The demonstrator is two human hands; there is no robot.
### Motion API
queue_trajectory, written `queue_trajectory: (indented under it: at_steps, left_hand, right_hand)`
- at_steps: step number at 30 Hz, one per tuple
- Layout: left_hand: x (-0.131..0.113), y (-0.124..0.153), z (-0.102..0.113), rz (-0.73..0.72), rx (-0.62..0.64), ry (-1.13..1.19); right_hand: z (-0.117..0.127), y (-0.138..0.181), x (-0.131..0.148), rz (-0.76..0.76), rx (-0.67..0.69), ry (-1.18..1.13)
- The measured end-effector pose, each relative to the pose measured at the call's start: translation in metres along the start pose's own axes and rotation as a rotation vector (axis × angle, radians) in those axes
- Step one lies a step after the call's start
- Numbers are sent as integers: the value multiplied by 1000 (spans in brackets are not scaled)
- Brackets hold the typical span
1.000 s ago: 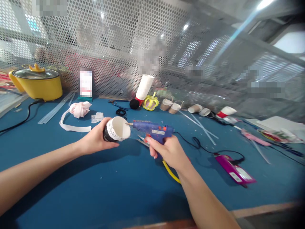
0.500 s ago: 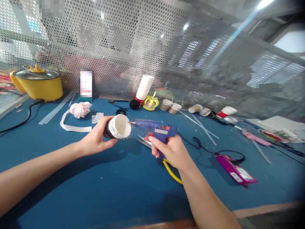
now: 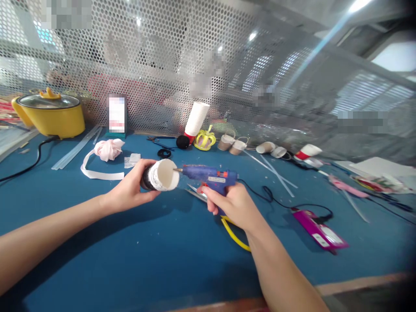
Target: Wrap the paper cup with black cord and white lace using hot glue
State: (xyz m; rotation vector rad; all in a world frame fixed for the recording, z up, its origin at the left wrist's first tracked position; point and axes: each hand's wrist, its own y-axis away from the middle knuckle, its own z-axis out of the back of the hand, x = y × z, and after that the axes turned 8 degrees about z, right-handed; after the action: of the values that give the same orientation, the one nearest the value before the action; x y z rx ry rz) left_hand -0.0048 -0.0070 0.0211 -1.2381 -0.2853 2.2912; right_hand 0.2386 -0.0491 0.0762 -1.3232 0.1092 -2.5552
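Note:
My left hand (image 3: 134,186) is wrapped round a paper cup (image 3: 160,177), white at the rim and dark at the base, tilted so that its mouth faces right. In my right hand (image 3: 235,203) is a blue hot glue gun (image 3: 209,174), gripped by its handle. Its metal nozzle points left and lies at the cup's rim; whether it touches is too small to tell. Below the gun, scissors with yellow handles (image 3: 234,236) lie on the table, partly hidden by my right hand. A pale ribbon roll (image 3: 108,150) with a loose tail lies beyond my left hand.
A yellow electric pot (image 3: 56,117) stands at the back left near a phone (image 3: 117,113) on a stand. Stacked paper cups (image 3: 196,118) and a yellow crown-shaped piece (image 3: 205,139) stand before the perforated metal screen. The gun's cord runs toward a purple power strip (image 3: 318,229) at right.
The glue gun has shifted slightly left, bringing its nozzle closer over the cup's rim. My left hand still holds the cup, which sits marginally lower.

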Motion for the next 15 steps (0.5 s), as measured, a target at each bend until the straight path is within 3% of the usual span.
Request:
queue_trajectory:
  at_steps: [12, 15]
  left_hand:
    - [2, -1, -1, -5, -58, 2]
    - [3, -1, -1, 41, -89, 32]
  right_hand:
    - [1, 2, 2, -8, 79, -36]
    - [0, 2, 2, 31, 28, -50]
